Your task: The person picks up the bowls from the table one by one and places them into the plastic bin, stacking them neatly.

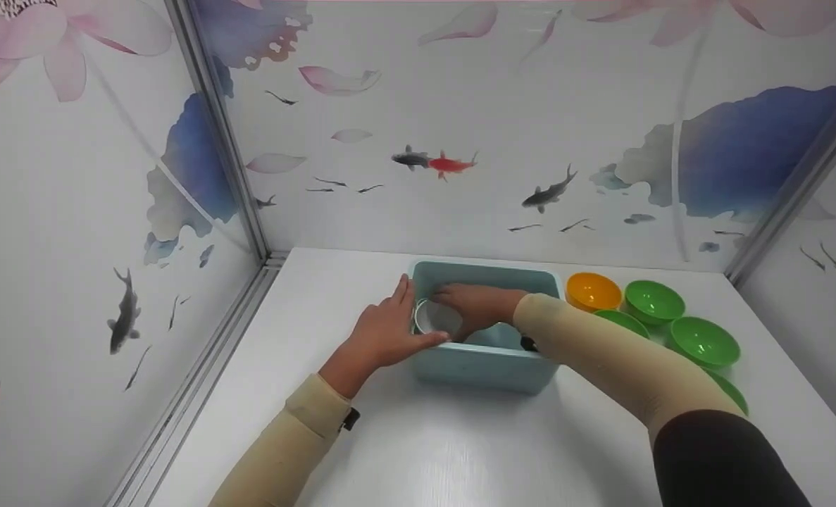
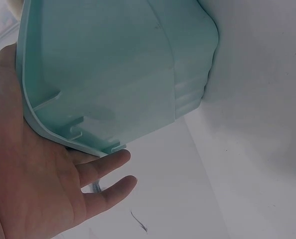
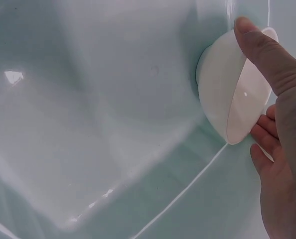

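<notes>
A white tabletop [image 1: 460, 443] sits inside walls papered with fish and lotus. On it stands a pale teal plastic tub [image 1: 487, 362], with an orange bowl [image 1: 592, 291] and green bowls [image 1: 678, 320] to its right. The left hand [image 1: 384, 331] lies flat and open against the tub's left rim, steadying it. The right hand [image 1: 475, 305] reaches inside, thumb and fingers [image 3: 265, 137] lightly gripping a white bowl [image 3: 222, 94] tilted on edge near the tub wall. The bowl is best handled slowly, with the tub kept braced.
</notes>
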A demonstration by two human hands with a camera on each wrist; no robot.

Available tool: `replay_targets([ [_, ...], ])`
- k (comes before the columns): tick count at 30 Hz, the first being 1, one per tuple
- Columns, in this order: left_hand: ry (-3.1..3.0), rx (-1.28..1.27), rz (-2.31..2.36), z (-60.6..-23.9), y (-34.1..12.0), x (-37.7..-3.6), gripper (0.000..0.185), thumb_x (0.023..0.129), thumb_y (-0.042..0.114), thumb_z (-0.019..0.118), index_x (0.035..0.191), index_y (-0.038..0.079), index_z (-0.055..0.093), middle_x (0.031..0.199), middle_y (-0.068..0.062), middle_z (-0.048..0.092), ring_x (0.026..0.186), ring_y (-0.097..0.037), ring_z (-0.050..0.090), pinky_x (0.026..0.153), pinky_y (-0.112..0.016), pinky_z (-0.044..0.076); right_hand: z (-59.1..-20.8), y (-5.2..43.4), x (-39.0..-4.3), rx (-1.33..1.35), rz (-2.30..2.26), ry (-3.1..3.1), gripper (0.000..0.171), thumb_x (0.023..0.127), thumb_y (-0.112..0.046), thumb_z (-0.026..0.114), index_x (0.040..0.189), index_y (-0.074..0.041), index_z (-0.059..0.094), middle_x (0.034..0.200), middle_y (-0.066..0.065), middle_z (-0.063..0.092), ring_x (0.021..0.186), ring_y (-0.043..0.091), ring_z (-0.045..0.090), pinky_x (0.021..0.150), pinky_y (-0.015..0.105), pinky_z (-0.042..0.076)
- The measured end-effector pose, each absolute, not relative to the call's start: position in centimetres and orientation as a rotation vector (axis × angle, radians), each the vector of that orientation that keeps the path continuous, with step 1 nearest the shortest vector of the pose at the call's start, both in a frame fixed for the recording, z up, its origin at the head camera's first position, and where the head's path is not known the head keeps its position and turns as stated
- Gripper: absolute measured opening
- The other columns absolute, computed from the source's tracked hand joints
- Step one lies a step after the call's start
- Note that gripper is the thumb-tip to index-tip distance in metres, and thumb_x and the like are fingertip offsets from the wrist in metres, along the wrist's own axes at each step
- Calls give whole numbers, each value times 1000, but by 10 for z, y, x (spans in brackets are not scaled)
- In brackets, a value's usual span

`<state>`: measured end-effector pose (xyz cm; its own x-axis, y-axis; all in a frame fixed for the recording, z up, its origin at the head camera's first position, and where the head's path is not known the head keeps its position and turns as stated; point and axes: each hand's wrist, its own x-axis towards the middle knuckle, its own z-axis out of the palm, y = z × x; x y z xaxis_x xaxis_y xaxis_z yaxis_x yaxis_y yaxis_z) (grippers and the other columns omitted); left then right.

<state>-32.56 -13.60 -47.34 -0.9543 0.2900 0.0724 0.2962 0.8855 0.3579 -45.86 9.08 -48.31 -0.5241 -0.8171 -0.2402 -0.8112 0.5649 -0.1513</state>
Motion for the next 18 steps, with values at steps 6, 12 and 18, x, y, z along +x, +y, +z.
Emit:
replay_targets([
  [6,-3031,-464,-583,-475,-134,-327,130,92,94,52,177,3,13,184,-13,14,159,-38,43,124,-64,38,-479,94,-457,-1318,-94,2514,105,92,-44,93,172,-7,37,173,12,43,158,32,42,128,53,36],
  [12,-3035,-465,-577,-475,-133,-328,128,93,91,53,177,2,14,184,-14,13,158,-38,44,123,-63,39,-460,103,-455,-1236,-129,2556,105,87,-47,96,169,-7,44,170,15,48,156,34,45,127,54,37],
  [18,-3050,-444,-571,-474,-134,-327,129,93,91,53,176,2,13,184,-14,13,160,-38,42,124,-63,37,-428,121,-451,-1198,-211,2615,96,91,-43,93,166,-5,48,167,20,50,155,38,47,126,57,38],
])
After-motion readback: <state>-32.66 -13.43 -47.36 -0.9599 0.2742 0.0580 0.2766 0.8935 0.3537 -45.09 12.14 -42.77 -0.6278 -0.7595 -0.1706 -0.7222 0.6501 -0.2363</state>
